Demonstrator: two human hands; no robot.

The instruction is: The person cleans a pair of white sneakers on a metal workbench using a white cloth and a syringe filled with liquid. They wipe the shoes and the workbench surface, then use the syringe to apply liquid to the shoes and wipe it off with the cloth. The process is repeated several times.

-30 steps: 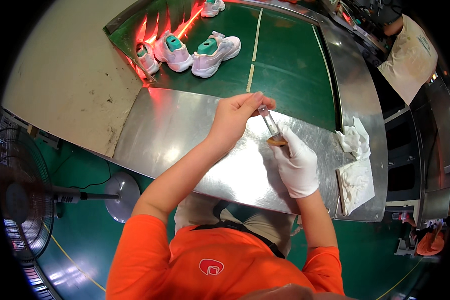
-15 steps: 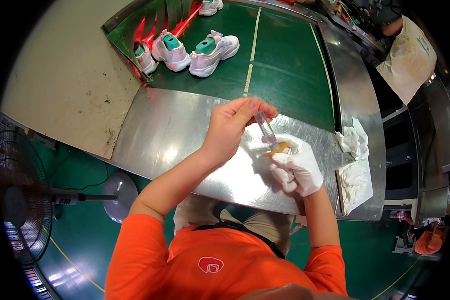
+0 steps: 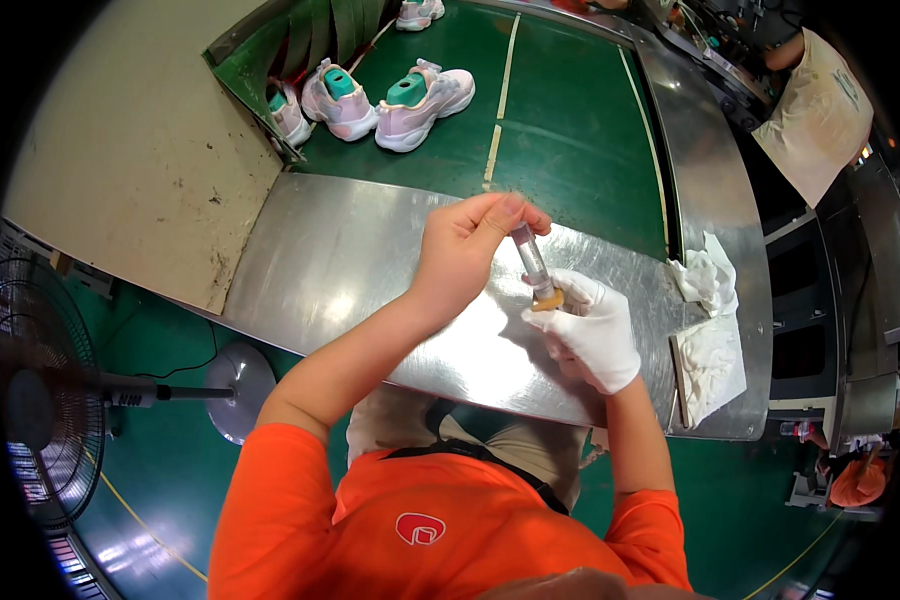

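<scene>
My bare left hand (image 3: 462, 250) pinches the upper end of a small clear tube (image 3: 532, 262) with a slim, see-through body. The tube slants down to the right, and its lower end meets a small yellowish-tan piece (image 3: 548, 301) that looks soft; its exact kind I cannot make out. In a white glove, my right hand (image 3: 592, 335) grips that tan piece between thumb and fingers. Both hands are above the shiny metal table (image 3: 320, 260). Beyond them, pink-and-white sneakers (image 3: 425, 110) with green inserts stand on a green conveyor belt (image 3: 580, 120).
Green curtain strips (image 3: 315, 50) hang at a machine opening at the far left, beside a beige panel (image 3: 150, 150). Crumpled white cloths (image 3: 712, 370) lie at the table's right edge. A fan (image 3: 45, 400) stands at left. A co-worker's pale shirt (image 3: 820, 115) shows at upper right.
The tan piece has turned, and the tube's lower end now sits against it. My gloved hand has shifted slightly left. The sneakers moved slightly left; the red glow at the curtain has faded.
</scene>
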